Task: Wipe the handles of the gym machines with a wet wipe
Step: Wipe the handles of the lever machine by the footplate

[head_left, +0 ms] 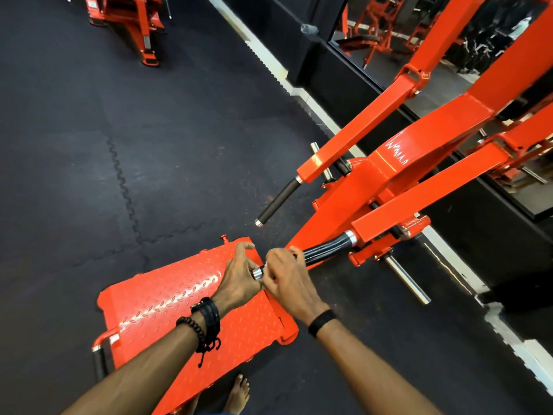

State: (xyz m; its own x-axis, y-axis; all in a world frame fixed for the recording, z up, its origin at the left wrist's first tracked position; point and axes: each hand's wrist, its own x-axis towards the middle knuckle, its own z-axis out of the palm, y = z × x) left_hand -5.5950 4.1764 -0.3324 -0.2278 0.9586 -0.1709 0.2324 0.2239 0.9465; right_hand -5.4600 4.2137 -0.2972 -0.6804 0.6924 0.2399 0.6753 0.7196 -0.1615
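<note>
Here, as seen from above:
Near handle: black grip, projected from the orange machine arm above the tread plate.
Right hand: curled around its lower part.
Left hand: its chrome end cap is pinched.
Wipe: cannot be made out.

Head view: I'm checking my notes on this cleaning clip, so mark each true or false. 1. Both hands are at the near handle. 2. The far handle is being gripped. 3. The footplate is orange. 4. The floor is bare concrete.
1. True: the left hand and right hand meet at the near handle.
2. False: nothing touches the far handle.
3. True: the footplate is orange.
4. False: dark interlocking floor mats.
</note>
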